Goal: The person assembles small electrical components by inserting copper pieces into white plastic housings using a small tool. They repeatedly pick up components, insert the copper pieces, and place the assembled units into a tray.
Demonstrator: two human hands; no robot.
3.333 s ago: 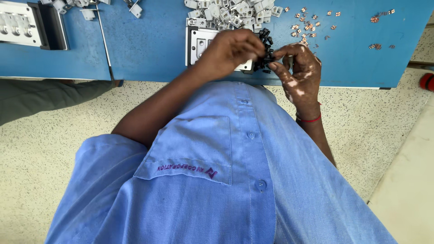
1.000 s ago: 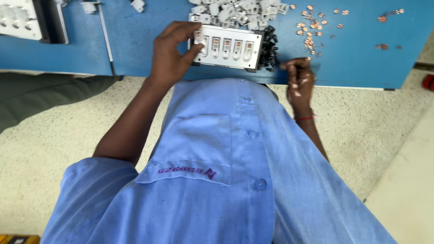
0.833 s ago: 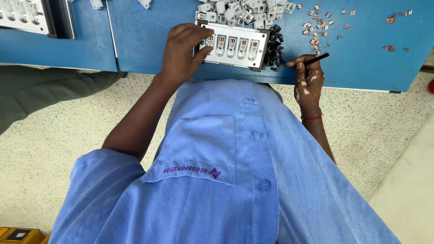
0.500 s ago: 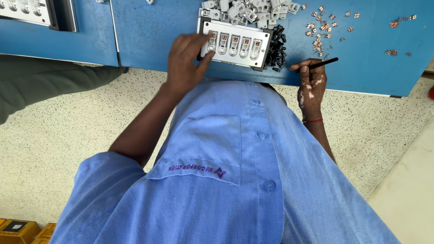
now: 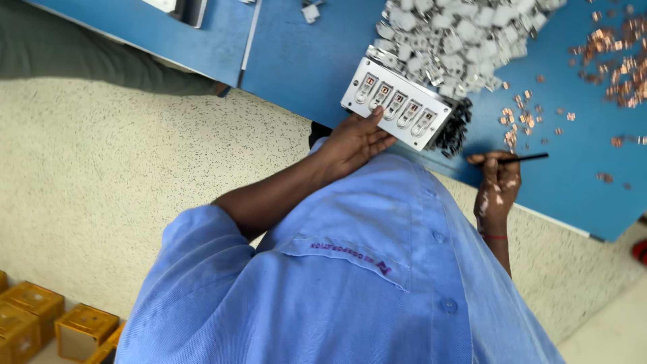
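**Switch plate held at the bench edge**

Switch plate [image 5: 396, 103], white and rectangular with a row of five slots, lies tilted on the blue table [image 5: 303, 61] near its front edge. Our left hand [image 5: 354, 138] rests on the plate's near long side, fingers spread flat, thumb along the rim, clamped on nothing. Our right hand [image 5: 497, 185] is closed around a thin black tool [image 5: 522, 159], its tip pointing right over the table. Just behind the plate sits a heap of small white parts [image 5: 458, 37]; a clump of small black parts [image 5: 455, 128] touches the plate's right end. Copper-coloured bits [image 5: 610, 50] lie scattered to the right. Yellow boxes [image 5: 40, 323] stand on the speckled floor.
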